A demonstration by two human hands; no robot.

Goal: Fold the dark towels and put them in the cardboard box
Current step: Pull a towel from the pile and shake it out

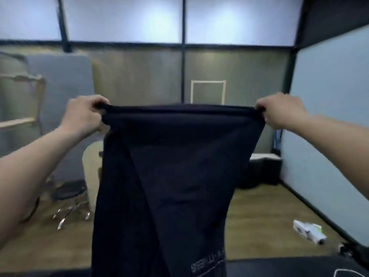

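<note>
A dark towel [175,176] hangs stretched in front of me, held up by its top edge. My left hand [83,114] pinches the top left corner and my right hand [279,112] pinches the top right corner. The cloth drops down past the bottom of the view, with a diagonal fold across it and pale lettering near its lower right. A cardboard box is not in view.
A black stool with chrome legs [69,198] stands on the wooden floor at left, next to a grey upright panel [61,96]. A dark pile [261,172] lies against the right wall. A small white carton [308,230] lies on the floor at right. A dark surface [299,266] runs along the bottom edge.
</note>
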